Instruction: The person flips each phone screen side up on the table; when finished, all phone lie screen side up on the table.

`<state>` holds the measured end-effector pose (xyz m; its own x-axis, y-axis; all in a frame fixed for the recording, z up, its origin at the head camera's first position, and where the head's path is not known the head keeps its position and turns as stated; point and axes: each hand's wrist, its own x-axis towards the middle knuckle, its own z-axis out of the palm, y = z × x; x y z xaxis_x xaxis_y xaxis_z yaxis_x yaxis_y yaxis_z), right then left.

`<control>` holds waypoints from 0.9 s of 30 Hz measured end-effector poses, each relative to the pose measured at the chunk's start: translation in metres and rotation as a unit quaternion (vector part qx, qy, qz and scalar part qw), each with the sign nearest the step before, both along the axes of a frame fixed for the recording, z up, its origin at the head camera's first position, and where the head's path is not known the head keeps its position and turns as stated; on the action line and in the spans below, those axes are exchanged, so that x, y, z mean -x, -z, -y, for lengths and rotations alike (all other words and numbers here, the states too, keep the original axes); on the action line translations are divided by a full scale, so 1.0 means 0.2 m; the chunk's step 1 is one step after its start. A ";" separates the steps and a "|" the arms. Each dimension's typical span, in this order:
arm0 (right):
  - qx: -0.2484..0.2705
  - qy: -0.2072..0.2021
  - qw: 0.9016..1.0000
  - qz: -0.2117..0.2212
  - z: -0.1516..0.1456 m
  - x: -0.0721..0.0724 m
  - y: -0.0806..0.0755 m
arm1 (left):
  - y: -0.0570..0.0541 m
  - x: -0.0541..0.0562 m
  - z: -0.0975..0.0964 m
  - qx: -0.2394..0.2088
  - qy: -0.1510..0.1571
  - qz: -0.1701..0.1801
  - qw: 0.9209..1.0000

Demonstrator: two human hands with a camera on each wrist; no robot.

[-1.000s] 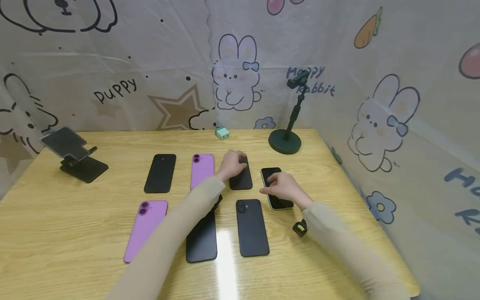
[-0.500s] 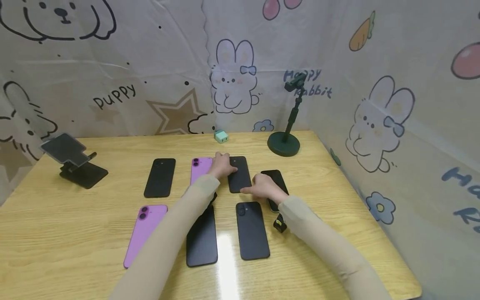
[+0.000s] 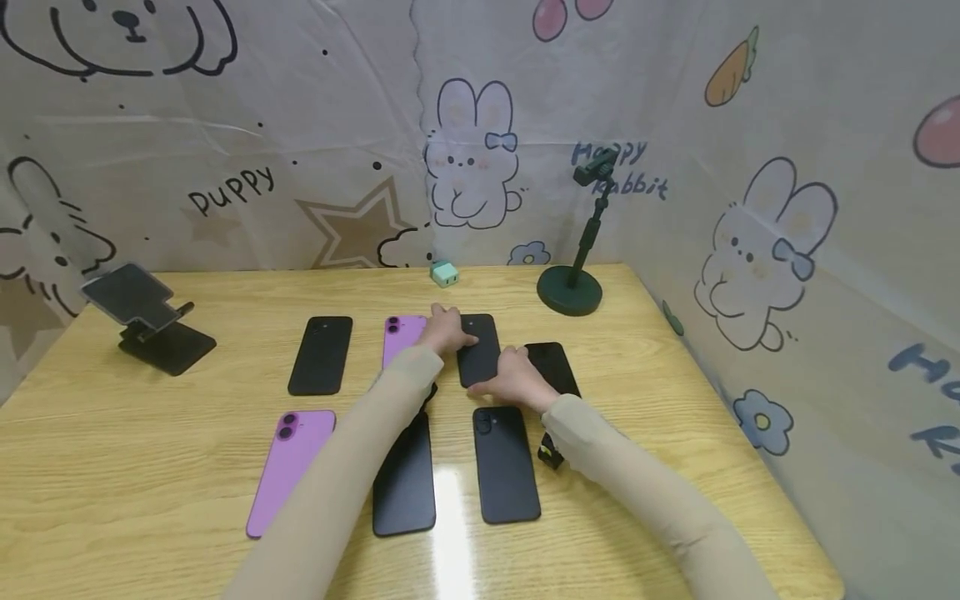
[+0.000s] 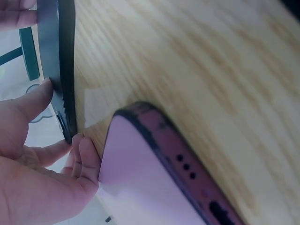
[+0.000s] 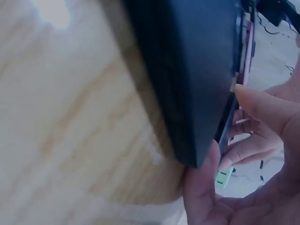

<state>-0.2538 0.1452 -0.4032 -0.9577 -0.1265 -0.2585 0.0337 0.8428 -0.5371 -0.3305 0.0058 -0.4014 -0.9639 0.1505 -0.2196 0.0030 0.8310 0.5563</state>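
A dark smartphone (image 3: 480,358) lies face down in the back row, with a hand at either end. My left hand (image 3: 444,331) holds its left edge and far corner. In the left wrist view the thumb presses the side of that dark phone (image 4: 55,51) while a finger meets its corner. At the near right corner, my right hand (image 3: 517,382) has its thumb along the bottom edge and its fingers at the right side. A purple phone (image 3: 401,335) sits partly behind the left hand. Beneath the right hand is a black-screened phone (image 3: 553,367), partly covered.
Other phones lie around: a black one (image 3: 321,357), a purple one (image 3: 288,475), a dark one (image 3: 405,487) and a dark grey one (image 3: 506,467). A folding stand (image 3: 168,342), a mint charger (image 3: 445,274) and a green round-based stand (image 3: 570,292) stand farther back.
My left hand has shifted left from the dark phone's top to its left edge. The right hand has moved left from over the black-screened phone to the dark phone's near corner.
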 end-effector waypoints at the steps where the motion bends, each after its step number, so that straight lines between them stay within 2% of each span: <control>1: -0.007 0.001 1.000 -0.005 0.01 0.00 0.01 | 0.00 0.00 0.00 -0.001 -0.001 -0.003 1.000; 10: -0.043 0.024 0.999 -0.021 0.05 0.01 0.02 | 0.01 -0.02 0.00 -0.012 -0.007 -0.012 1.000; 21: -0.077 0.001 0.996 -0.039 0.08 0.00 0.02 | 0.01 0.00 0.01 -0.015 0.019 -0.001 1.000; 27: -0.086 0.004 0.996 -0.038 0.09 0.00 0.02 | 0.01 0.00 0.01 -0.026 0.009 0.011 1.000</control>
<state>-0.2546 0.1279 -0.4069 -0.9760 -0.0788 -0.2028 0.0058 0.9224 -0.3861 -0.3296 0.0033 -0.4038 -0.9559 0.1799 -0.2320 0.0054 0.8008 0.5989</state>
